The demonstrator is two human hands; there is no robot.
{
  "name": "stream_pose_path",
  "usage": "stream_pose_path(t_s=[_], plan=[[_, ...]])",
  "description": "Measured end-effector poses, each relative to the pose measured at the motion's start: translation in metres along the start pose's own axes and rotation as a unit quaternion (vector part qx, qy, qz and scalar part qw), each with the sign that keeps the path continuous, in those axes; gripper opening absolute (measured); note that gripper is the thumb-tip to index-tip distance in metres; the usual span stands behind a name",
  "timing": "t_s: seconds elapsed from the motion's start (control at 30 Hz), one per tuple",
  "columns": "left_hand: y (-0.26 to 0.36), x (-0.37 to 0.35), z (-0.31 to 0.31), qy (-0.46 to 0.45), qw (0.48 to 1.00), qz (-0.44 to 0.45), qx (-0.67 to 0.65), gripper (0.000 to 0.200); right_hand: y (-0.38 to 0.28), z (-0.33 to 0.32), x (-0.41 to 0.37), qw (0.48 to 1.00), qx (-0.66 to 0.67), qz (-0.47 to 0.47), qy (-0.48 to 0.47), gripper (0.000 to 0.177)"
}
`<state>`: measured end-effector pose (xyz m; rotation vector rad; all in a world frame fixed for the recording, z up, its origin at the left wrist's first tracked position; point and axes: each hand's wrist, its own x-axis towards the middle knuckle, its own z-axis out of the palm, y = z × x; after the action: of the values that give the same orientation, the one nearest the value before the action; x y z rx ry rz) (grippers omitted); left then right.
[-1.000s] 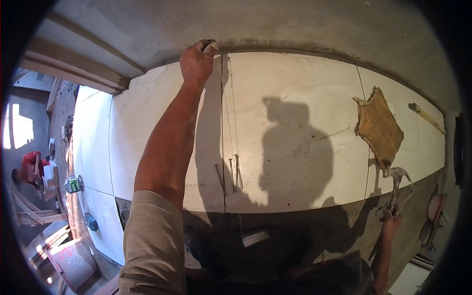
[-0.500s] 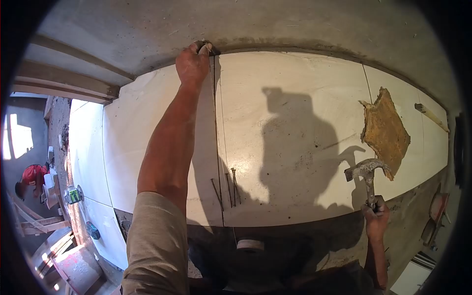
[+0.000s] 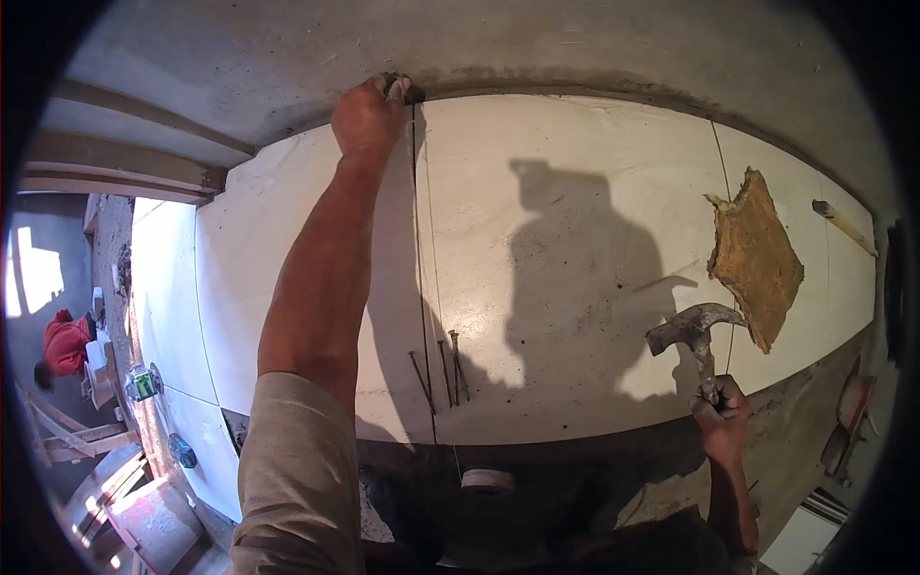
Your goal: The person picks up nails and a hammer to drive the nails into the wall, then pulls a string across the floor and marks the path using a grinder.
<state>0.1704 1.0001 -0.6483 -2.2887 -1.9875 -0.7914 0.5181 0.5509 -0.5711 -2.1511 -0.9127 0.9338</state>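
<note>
My left hand (image 3: 372,115) is stretched out to the foot of the wall, fingers closed in a pinch at the tile edge. What it pinches is too small and shaded to make out. My right hand (image 3: 723,420) grips a claw hammer (image 3: 692,331) by its handle, head up, above the pale tiles (image 3: 594,125). Several long nails (image 3: 446,372) lie on the tiles near the joint below my left hand. A thin string (image 3: 436,278) runs down beside that joint toward a white roll (image 3: 488,480) at the near edge.
A ragged brown slab (image 3: 757,259) lies on the tiles at the right, with a wooden stick (image 3: 843,227) beyond it. At the left are wooden beams (image 3: 125,153), a green-and-black device (image 3: 143,383), a bucket (image 3: 153,522) and a person in red (image 3: 67,345).
The hammer has moved a little left and its head has tipped, with my right hand lower. My left hand has shifted slightly left along the wall, still pinching.
</note>
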Motion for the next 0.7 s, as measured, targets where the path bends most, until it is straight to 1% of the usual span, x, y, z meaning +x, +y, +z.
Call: stream_pose_path(t_s=[0.03, 0.1, 0.13, 0.2, 0.23, 0.3, 0.4, 0.53, 0.6, 0.63, 0.7], plan=[[0.000, -0.001, 0.000, 0.001, 1.000, -0.001, 0.001, 0.031, 0.005, 0.002, 0.001, 0.999, -0.007, -0.031, -0.012, 0.018], [0.006, -0.003, -0.005, -0.012, 0.999, -0.039, -0.015, 0.033, 0.010, 0.009, 0.003, 0.997, 0.003, -0.080, -0.023, 0.017], [0.004, -0.003, -0.001, -0.013, 0.999, -0.040, -0.016, 0.033, 0.007, 0.011, 0.001, 0.997, 0.002, -0.079, -0.023, 0.017], [-0.001, -0.004, 0.006, 0.037, 0.999, -0.018, -0.031, 0.032, 0.000, 0.013, -0.002, 0.998, 0.037, -0.015, -0.040, 0.018], [-0.002, -0.005, 0.010, 0.037, 0.999, -0.019, -0.031, 0.032, 0.002, 0.012, -0.002, 0.998, 0.037, -0.015, -0.040, 0.018], [0.001, -0.005, 0.013, 0.050, 0.997, -0.041, -0.049, 0.033, 0.007, 0.011, -0.001, 0.997, 0.013, -0.056, -0.060, 0.018], [0.004, -0.007, 0.015, 0.065, 0.994, -0.053, -0.072, 0.033, 0.003, 0.016, -0.001, 0.996, 0.014, -0.066, -0.053, 0.018], [-0.001, -0.007, 0.016, 0.057, 0.994, -0.059, -0.073, 0.031, 0.005, 0.017, -0.001, 0.996, 0.043, -0.043, -0.060, 0.018], [-0.006, -0.008, 0.018, 0.063, 0.989, -0.084, -0.108, 0.030, 0.007, 0.016, -0.001, 0.996, -0.007, -0.046, -0.070, 0.020], [-0.007, -0.009, 0.020, 0.062, 0.989, -0.083, -0.107, 0.030, 0.009, 0.017, 0.000, 0.996, -0.006, -0.045, -0.070, 0.020], [-0.008, -0.011, 0.023, 0.072, 0.993, -0.042, -0.083, 0.029, 0.013, 0.017, -0.001, 0.995, -0.038, -0.067, -0.071, 0.019]])
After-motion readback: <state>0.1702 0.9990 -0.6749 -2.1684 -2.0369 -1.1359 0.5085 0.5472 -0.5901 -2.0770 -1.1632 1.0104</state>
